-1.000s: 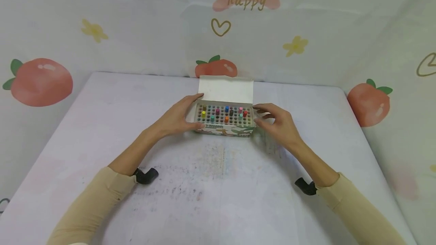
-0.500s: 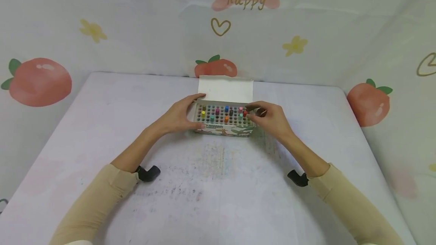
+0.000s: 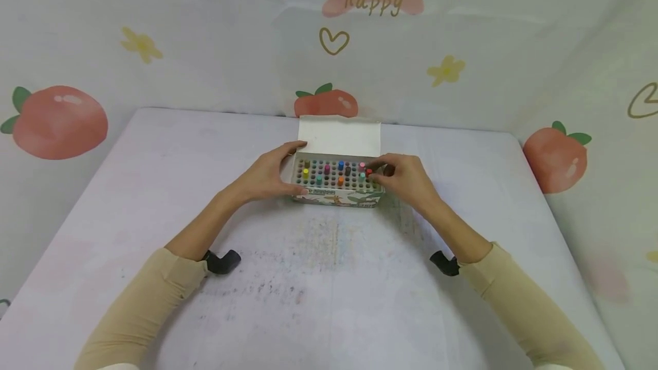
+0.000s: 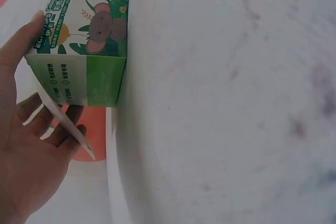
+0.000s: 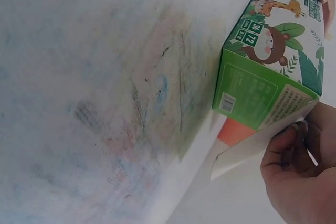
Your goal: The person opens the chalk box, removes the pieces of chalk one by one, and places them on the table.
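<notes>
An open box of coloured chalk (image 3: 336, 197) stands at the back middle of the table, its white lid (image 3: 339, 135) raised behind. Several chalk sticks in different colours poke up from a holed tray inside, among them a yellow chalk (image 3: 305, 173) and an orange chalk (image 3: 341, 181). My left hand (image 3: 263, 176) holds the box's left end, thumb at the front corner and fingers behind. Over the right end, my right hand (image 3: 411, 181) pinches a red chalk (image 3: 369, 172) between thumb and forefinger. In the right wrist view a side flap (image 5: 257, 142) partly hides the curled fingers.
The white table (image 3: 329, 313) bears smudges and coloured chalk marks in front of the box. Behind it hangs a patterned cloth (image 3: 231, 44) with fruit and hearts. Black wrist mounts (image 3: 222, 262) sit at both sleeves.
My right hand has moved left from the box's right edge onto the red chalk, its thumb and forefinger closing on it. The left hand stays at the box's left end.
</notes>
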A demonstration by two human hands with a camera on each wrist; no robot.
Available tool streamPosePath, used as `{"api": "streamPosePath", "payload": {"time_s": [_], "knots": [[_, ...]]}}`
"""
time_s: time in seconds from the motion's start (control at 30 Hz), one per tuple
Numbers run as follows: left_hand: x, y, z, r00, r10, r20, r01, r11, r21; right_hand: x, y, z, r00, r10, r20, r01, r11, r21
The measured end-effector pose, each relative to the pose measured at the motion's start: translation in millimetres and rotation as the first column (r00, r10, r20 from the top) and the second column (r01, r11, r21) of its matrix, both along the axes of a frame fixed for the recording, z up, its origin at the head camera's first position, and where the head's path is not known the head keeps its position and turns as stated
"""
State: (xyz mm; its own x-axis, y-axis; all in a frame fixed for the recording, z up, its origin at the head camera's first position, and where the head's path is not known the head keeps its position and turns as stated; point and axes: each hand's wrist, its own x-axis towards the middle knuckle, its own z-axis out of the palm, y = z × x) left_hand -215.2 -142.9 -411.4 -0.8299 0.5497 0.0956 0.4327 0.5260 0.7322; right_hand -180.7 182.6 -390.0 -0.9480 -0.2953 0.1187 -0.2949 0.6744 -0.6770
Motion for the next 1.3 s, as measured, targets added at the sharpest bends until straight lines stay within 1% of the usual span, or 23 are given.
{"api": "streamPosePath", "payload": {"time_s": [0.13,0.27,0.4,0.63,0.8,0.9,1.1,1.2,1.3], "knots": [[0.6,-1,1.1,0.999,-0.010,0.047,0.009,1.000,0.009,0.1,-2,0.2,1.000,0.011,-0.024,-0.010,0.999,0.034],[2.5,-1,1.0,0.997,-0.007,0.075,0.006,1.000,0.010,0.9,-4,0.4,1.000,-0.009,-0.020,0.009,1.000,0.017],[4.8,-2,1.5,0.996,-0.008,0.092,0.007,1.000,0.012,1.3,-5,-1.5,1.000,-0.020,-0.009,0.020,0.999,-0.028],[5.8,-4,3.7,0.995,-0.008,0.100,0.007,1.000,0.008,2.4,-5,-0.9,1.000,-0.006,-0.019,0.004,0.995,-0.097],[3.7,-3,2.4,0.996,-0.022,0.083,0.021,1.000,0.018,3.5,-4,0.5,0.999,-0.038,-0.007,0.037,0.989,-0.146],[1.9,-1,0.7,0.997,-0.029,0.073,0.028,1.000,0.013,2.8,-3,-0.7,0.998,-0.055,-0.015,0.052,0.986,-0.156],[0.7,0,-0.2,0.994,-0.011,0.112,0.009,1.000,0.023,-0.7,-4,2.5,0.995,-0.055,-0.088,0.040,0.986,-0.159],[1.2,0,-0.1,0.992,-0.017,0.124,0.014,1.000,0.023,-0.4,-5,6.3,0.995,-0.055,-0.087,0.038,0.982,-0.186],[1.3,1,0.3,0.992,-0.027,0.121,0.025,0.999,0.019,0.2,-5,8.5,0.996,-0.044,-0.083,0.025,0.976,-0.216]]}}
